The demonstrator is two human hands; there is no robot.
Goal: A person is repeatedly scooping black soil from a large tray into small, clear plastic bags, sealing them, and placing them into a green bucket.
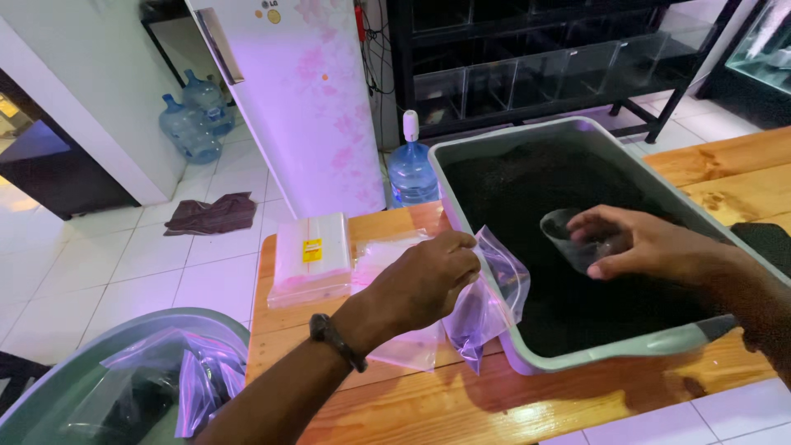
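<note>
On the wooden table point(395, 404), close to its left edge, lies a flat stack of clear plastic bags point(311, 257) in a wrapper with a small yellow label stuck near the middle. Just beside it rests a loose pile of the same thin bags point(381, 255). The left hand point(428, 276) pinches one clear zip bag point(488, 301) by its upper edge, fingers closed on the film, so the bag hangs against the near left rim of the grey tub point(593, 350). That tub is filled with a dark, fine granular material. Over it the right hand point(643, 245) grips a small clear plastic cup point(577, 239), tipped on its side just above the dark surface. At the lower left, a pale green basin point(66, 379) holds more clear bags. On the floor stand blue water jugs point(191, 124)
</note>
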